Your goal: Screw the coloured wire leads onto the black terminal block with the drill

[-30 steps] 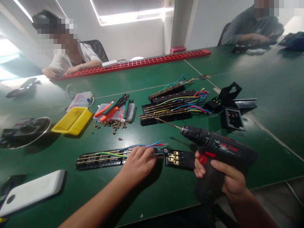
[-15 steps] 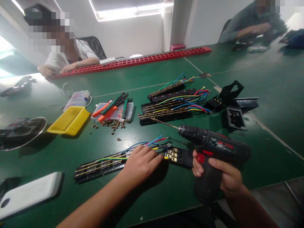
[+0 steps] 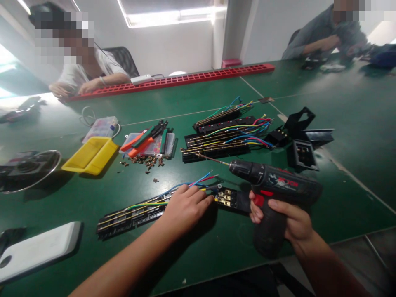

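My right hand [image 3: 292,225] grips a black and red cordless drill [image 3: 275,183] by its handle, a finger near the red trigger. The drill's long thin bit points left, with a small screw [image 3: 199,154] at its tip. Under my left hand [image 3: 188,206] lies a black power strip housing [image 3: 130,216] with brass bars and coloured wires. My left fingers are closed on a yellow-ended wire [image 3: 215,199] beside the brass terminals [image 3: 227,198] at the strip's right end. A black ring-ended wire [image 3: 219,186] lies just above them. My palm hides the strip's middle.
Farther back lie several wired strips [image 3: 216,144] and black socket parts [image 3: 301,154]. Loose screws [image 3: 148,163] lie before a clear case [image 3: 168,144] with orange and green pliers [image 3: 145,138]. A yellow tray [image 3: 91,156] and white power bank [image 3: 40,249] are left. Two people sit across the table.
The drill and my right hand have shifted slightly left and up. My left hand stays at the strip, with little visible movement.
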Action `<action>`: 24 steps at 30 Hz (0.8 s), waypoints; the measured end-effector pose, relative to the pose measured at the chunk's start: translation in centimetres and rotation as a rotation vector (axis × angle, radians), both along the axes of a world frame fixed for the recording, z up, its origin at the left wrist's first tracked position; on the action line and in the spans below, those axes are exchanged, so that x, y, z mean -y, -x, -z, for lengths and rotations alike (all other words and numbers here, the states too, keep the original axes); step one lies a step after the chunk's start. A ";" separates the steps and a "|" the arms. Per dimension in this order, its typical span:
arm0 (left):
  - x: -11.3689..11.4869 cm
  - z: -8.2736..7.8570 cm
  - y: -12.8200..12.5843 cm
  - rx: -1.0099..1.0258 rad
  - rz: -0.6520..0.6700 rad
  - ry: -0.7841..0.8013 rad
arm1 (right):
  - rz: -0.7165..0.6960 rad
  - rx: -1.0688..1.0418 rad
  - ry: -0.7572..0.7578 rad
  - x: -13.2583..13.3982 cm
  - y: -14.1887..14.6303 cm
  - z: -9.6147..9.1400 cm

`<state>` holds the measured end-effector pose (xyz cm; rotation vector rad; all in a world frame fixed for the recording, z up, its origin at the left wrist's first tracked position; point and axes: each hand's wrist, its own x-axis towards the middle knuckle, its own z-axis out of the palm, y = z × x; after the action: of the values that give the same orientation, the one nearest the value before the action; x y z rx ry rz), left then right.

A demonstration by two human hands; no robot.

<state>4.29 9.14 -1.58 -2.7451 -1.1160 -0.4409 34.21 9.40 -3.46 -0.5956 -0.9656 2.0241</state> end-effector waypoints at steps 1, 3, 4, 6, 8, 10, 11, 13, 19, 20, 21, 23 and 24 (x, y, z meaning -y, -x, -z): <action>0.0 0.1 0.0 -0.005 0.004 -0.013 | -0.004 0.007 0.001 -0.1 0.0 -0.1; 0.0 0.3 0.0 -0.002 0.014 -0.042 | -0.015 0.034 -0.001 -0.4 0.0 -0.4; 0.1 0.3 0.0 0.004 0.020 -0.056 | -0.018 0.056 0.000 -0.6 0.0 -0.6; 0.1 0.3 -0.2 0.018 0.035 -0.080 | -0.022 0.102 0.006 -1.1 -0.2 -1.0; 0.3 0.3 -0.4 0.035 0.055 -0.103 | -0.018 0.135 0.004 -1.8 -0.4 -1.3; 0.4 0.3 -0.7 0.040 0.070 -0.120 | -0.031 0.146 0.003 -2.6 -0.5 -1.6; 0.4 0.3 -0.8 0.038 0.075 -0.129 | -0.041 0.150 0.001 -3.1 -0.6 -1.7; 0.4 0.3 -0.8 0.031 0.076 -0.146 | -0.068 0.161 0.002 -3.9 -0.6 -1.9; 0.2 0.6 -0.5 0.030 0.044 -0.152 | -0.110 0.216 -0.010 -5.2 -0.7 -1.9; 0.2 0.6 -0.5 0.034 0.041 -0.149 | -0.109 0.220 -0.010 -5.2 -0.7 -1.8; 0.2 0.7 -0.5 0.037 0.037 -0.143 | -0.109 0.222 -0.006 -5.2 -0.7 -1.8; 0.2 0.9 -0.5 0.043 0.024 -0.123 | -0.103 0.224 0.003 -5.1 -0.7 -1.8; 0.2 1.0 -0.6 0.045 0.013 -0.109 | -0.098 0.225 0.007 -5.0 -0.7 -1.8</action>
<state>4.88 8.92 -2.58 -2.6616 -1.0518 -0.5515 34.90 14.44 -1.63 -0.8062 -1.1399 2.0787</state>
